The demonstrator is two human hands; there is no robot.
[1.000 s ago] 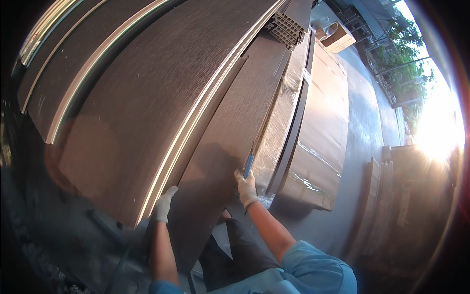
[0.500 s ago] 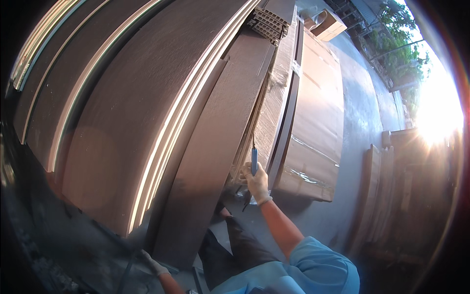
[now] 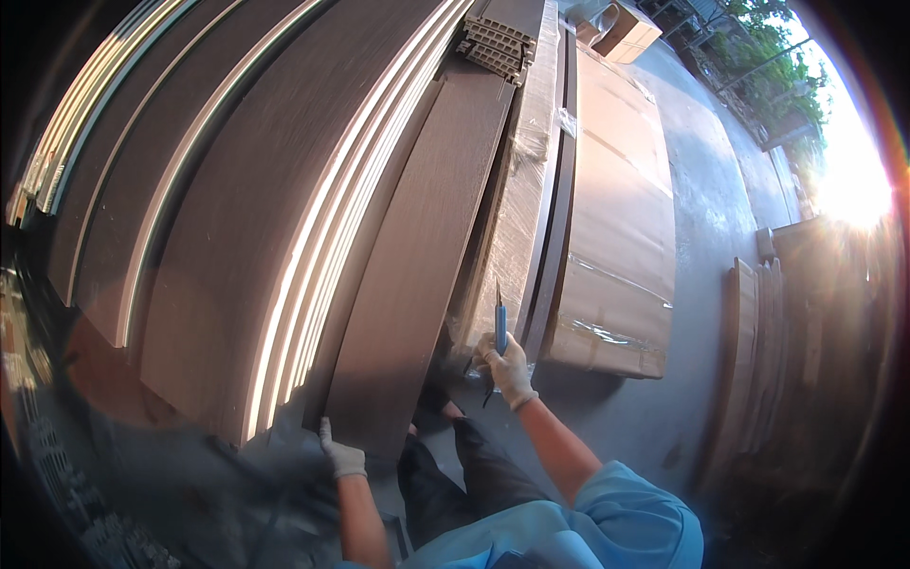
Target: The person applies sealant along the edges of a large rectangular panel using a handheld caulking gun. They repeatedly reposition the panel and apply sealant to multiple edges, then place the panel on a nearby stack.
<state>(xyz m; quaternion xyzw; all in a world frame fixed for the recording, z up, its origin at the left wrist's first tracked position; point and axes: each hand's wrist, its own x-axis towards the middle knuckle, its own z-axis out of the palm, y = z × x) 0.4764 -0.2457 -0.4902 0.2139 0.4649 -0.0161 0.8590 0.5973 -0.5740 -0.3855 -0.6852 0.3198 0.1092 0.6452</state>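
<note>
In a pale glove, my right hand [image 3: 510, 372] is closed around a blue utility knife [image 3: 500, 330]. The knife points away from me, its thin blade bare and nothing touching it. My left hand [image 3: 343, 455], also gloved, is at the near left corner of a long, narrow dark brown board [image 3: 417, 247]. One digit lies up along the board's edge; the other fingers are mostly hidden, and the hand appears to grip the board's end. Right of this board, just past the blade, lies a long pack wrapped in clear film [image 3: 517, 228].
Large brown panels [image 3: 256, 218] with pale edges are stacked on the left. Hollow-ended profiles [image 3: 498, 45] sit at the far end of the narrow board. To the right lie a long carton [image 3: 616, 228] and a small open box [image 3: 629, 36]. Strong sunlight glares at far right.
My left hand has moved up and right, from low beside the board to its near corner, and the board's near end appears shifted away. My right hand, still holding the knife, has dropped slightly nearer.
</note>
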